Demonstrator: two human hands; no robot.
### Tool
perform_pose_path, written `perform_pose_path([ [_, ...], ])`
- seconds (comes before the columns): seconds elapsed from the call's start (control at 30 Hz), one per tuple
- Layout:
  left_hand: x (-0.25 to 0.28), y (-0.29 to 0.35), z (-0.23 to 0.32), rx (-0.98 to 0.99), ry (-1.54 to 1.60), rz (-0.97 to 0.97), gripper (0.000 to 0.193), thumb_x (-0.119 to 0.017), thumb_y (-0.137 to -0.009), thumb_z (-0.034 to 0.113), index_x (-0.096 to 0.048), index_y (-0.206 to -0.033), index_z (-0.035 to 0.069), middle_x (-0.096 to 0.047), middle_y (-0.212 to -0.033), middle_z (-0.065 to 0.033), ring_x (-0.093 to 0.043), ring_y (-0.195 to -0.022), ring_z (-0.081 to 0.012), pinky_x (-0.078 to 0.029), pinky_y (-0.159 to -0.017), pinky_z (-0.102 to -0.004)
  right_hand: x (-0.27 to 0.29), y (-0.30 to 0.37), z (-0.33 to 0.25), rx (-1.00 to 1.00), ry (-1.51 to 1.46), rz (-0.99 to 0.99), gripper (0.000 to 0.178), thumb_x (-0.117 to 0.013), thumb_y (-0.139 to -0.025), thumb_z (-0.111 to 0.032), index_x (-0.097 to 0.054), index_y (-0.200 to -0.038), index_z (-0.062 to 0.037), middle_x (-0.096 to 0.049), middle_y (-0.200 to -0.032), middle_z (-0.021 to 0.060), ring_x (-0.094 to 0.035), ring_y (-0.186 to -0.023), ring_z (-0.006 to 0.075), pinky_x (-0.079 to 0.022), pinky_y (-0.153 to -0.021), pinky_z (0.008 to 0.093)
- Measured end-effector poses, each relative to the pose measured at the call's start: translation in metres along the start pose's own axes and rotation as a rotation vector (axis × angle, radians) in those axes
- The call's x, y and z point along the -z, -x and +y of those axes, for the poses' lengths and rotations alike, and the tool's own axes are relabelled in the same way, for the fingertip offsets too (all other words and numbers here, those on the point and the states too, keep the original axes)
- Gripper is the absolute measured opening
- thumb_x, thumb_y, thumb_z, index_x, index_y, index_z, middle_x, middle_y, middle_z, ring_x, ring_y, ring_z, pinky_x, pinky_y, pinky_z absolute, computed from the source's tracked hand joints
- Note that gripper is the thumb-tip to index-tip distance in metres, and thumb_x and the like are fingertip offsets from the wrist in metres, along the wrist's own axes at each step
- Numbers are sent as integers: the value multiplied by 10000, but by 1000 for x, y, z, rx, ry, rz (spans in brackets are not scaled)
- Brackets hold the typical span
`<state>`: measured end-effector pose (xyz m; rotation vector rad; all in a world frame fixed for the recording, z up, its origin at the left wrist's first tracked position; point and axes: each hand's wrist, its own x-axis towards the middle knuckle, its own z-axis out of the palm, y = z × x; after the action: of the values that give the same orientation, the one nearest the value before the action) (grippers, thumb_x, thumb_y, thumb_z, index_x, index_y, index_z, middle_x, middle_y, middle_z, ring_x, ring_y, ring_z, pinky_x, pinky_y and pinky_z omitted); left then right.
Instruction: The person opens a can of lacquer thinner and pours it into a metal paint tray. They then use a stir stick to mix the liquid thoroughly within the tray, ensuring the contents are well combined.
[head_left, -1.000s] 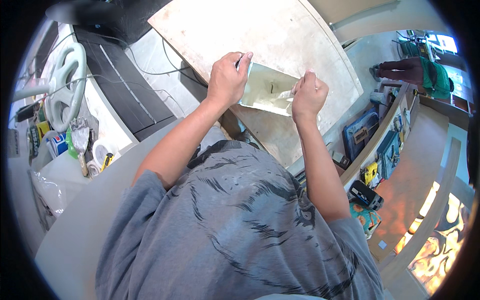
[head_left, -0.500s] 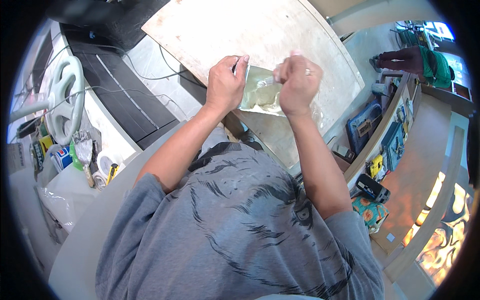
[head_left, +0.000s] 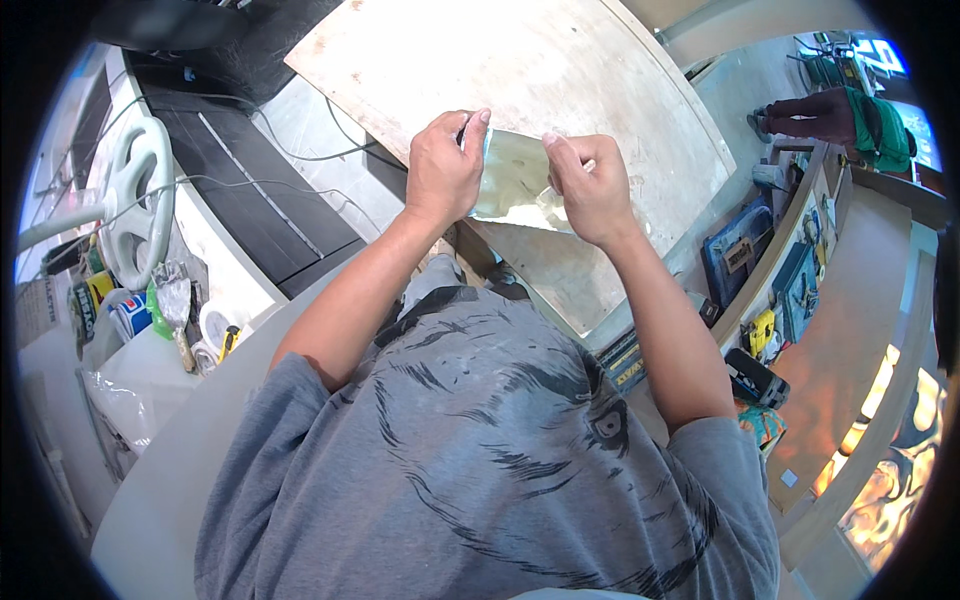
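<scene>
Between my hands, over the pale wooden board, is a shiny rectangular metal plate (head_left: 512, 165), like a broad spreader blade. My left hand (head_left: 443, 172) grips its left end, thumb upward along a dark edge. Bright cream-coloured paste (head_left: 525, 214) shows along the plate's near side. My right hand (head_left: 598, 190) is closed at the plate's right end, fingers curled in a pinch. A thin pale piece shows at these fingers, perhaps a small spatula; its kind is mostly hidden by the hand.
The wooden board (head_left: 480, 60) lies ahead, tilted in view. At left are a white handwheel (head_left: 140, 205), a paintbrush (head_left: 175, 315) and loose cables. On the right, a shelf holds a blue tray (head_left: 738, 255) and a black device (head_left: 757, 378). A person in green (head_left: 878, 130) stands far right.
My right hand, blurred before, now appears sharp and slightly lower, nearer the plate. The lumpy paste on the plate looks flatter and shifted toward the near right. My left hand keeps its grip.
</scene>
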<state>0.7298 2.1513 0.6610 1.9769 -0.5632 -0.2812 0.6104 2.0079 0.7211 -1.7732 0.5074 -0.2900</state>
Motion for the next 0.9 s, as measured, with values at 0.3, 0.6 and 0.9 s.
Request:
perform_pose_path([
  [0.3,4,1,9,36,18,-20,379,-621,-1055,304,-745,-988,-48,-726,-963,-241,-699,-874,-409,-535,-810,-440,-46,-7,-12,271,-208,100,502,-561,-1069,-166,-520,-598,2,-486,-562,0,-413,-549,86,-325,-531,303],
  [0.6,-1,0,-4,-34,-51,6,410,-600,-1082,341,-767,-1011,-26,-705,-777,-161,-595,-663,-200,-498,-673,-348,-5,9,12,13,20,28,435,-619,-980,-194,-506,-638,50,-369,-540,45,-339,-537,106,-292,-501,359],
  [0.9,-2,0,-3,1,-22,9,417,-609,-1080,353,-770,-1008,-25,-701,-763,-150,-591,-669,-180,-501,-677,-343,-1,1,-33,158,-171,130,420,-614,-995,-170,-525,-646,47,-396,-554,21,-374,-569,82,-310,-522,323],
])
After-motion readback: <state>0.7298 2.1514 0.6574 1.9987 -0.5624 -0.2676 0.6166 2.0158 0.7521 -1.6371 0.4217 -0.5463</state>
